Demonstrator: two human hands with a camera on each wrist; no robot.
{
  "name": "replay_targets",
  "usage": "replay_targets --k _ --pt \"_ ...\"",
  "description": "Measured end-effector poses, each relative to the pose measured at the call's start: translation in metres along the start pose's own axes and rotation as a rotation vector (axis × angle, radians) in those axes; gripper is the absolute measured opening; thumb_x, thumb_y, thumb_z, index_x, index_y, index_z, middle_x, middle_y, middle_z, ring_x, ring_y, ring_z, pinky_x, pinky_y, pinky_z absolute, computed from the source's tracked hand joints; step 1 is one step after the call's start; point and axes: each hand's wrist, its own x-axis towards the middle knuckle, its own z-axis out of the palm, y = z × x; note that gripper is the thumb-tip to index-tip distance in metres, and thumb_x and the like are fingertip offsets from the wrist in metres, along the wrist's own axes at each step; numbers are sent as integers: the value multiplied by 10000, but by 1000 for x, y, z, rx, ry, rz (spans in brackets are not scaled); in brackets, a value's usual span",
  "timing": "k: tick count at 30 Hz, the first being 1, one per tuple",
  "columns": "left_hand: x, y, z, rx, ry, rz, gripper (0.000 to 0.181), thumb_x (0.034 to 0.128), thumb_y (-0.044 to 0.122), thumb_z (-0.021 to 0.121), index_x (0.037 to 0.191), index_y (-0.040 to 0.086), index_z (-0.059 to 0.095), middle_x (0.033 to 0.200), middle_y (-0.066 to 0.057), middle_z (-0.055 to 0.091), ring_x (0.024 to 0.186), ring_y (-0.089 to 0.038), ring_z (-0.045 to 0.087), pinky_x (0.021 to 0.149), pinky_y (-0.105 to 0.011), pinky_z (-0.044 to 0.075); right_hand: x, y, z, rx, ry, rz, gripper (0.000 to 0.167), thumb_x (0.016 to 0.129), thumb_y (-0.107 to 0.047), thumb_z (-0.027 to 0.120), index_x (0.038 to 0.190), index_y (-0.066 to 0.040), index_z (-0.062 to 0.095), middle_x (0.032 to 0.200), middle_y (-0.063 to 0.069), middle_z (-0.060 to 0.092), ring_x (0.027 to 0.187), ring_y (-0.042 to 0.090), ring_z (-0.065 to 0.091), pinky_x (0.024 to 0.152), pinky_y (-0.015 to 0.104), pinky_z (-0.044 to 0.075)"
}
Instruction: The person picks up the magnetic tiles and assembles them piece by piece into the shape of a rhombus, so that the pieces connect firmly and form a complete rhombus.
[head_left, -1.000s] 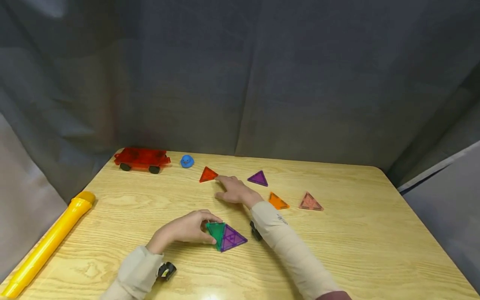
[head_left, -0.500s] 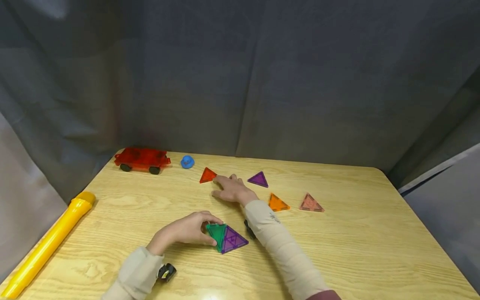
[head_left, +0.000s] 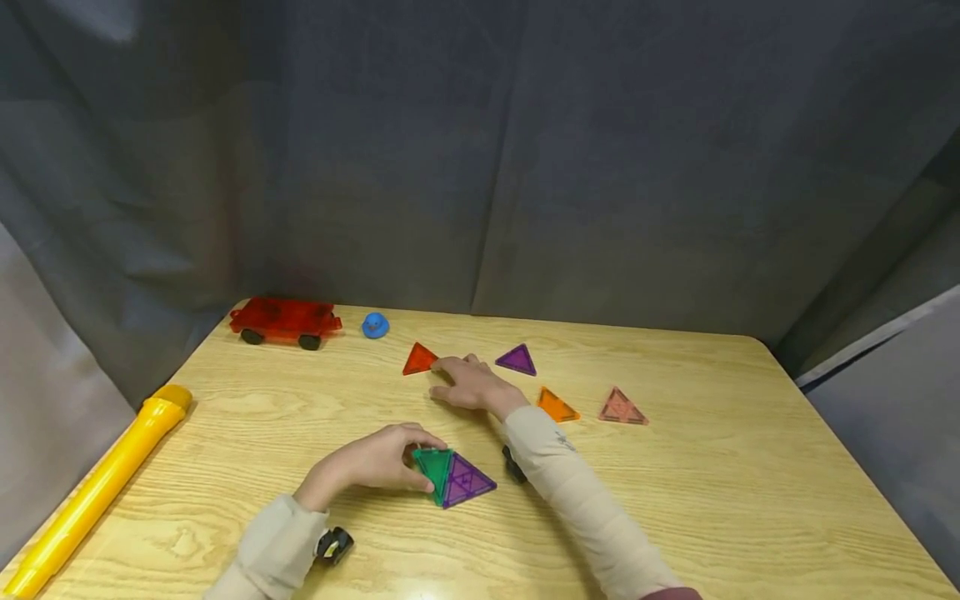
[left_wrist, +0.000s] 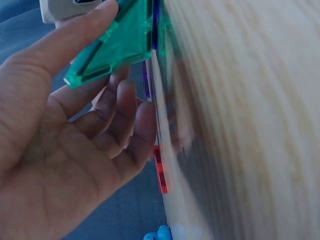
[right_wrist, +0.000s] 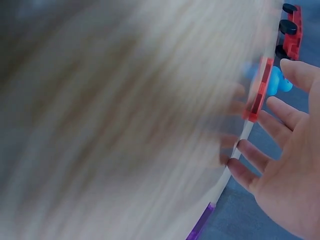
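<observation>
My left hand [head_left: 377,457] pinches a green triangular magnetic tile [head_left: 432,469] between thumb and fingers, low over the wooden table. Against the green tile's right edge lies a purple triangular tile [head_left: 467,483]. In the left wrist view, the green tile [left_wrist: 127,42] is tilted in the grip. Farther back, my right hand [head_left: 474,387] reaches to a red triangular tile [head_left: 418,359], its fingertips at the tile's right corner. The right wrist view has the fingers spread and the thumb apart, beside the red tile [right_wrist: 260,92].
Behind the right hand lies another purple triangle [head_left: 517,359]. An orange triangle [head_left: 557,406] and a pink triangle [head_left: 622,407] lie to its right. A red toy car base [head_left: 283,321] and a blue duck [head_left: 375,325] stand at the back left. A yellow toy microphone [head_left: 97,492] lies along the left edge.
The red tile has slid slightly nearer and to the right, along with my right hand, which first shifted a little left. My left hand keeps its pinch on the green tile.
</observation>
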Motion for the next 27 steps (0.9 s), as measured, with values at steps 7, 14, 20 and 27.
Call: replay_targets --k 7,14,20,27 --pt "1 -2 0 -3 0 -8 512 804 244 773 1262 84 610 1095 -8 587 906 -124 552 792 -280 484 -9 5 -4 -1 -12 -31 474 968 -393 512 1382 -163 491 1403 40 491 1292 291 375 1047 479 350" --pt "2 -3 -1 -19 -4 -19 521 804 241 772 1272 85 603 1096 -8 584 910 -128 543 795 -300 480 -23 8 -10 -27 -6 -63 441 968 -374 522 1332 -125 541 1185 61 610 1145 253 473 965 425 416" --pt "2 -4 -1 -17 -6 -27 522 804 238 772 1274 88 601 1104 -13 583 916 -136 549 797 -320 483 -39 13 -12 -22 -10 -71 429 963 -368 539 1311 -118 554 1216 66 602 1121 242 484 963 412 419" --pt "2 -4 -1 -24 -1 -37 520 799 238 777 1268 90 605 1138 -31 589 929 -145 540 803 -342 481 -58 22 -12 -5 0 -94 409 940 -305 594 1288 -92 564 1264 114 579 1185 289 482 1004 425 399"
